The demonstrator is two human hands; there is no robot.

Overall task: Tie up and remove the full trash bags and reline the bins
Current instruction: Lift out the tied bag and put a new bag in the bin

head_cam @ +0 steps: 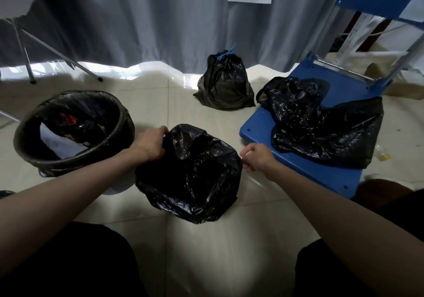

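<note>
A black trash bag (195, 175) hangs spread between my hands just above the floor, over a partly hidden white bin (119, 185). My left hand (150, 145) grips the bag's left rim. My right hand (257, 159) pinches its right rim. A round dark bin (29, 136) lined with a black bag stands at the left with trash inside. A tied full black bag (224, 85) with a blue drawstring sits on the floor by the curtain.
A blue chair (321, 170) at the right carries loose black bags (321, 124). Grey curtain (149, 21) runs along the back. Metal stand legs (29, 67) are at the far left. My knees fill the bottom corners.
</note>
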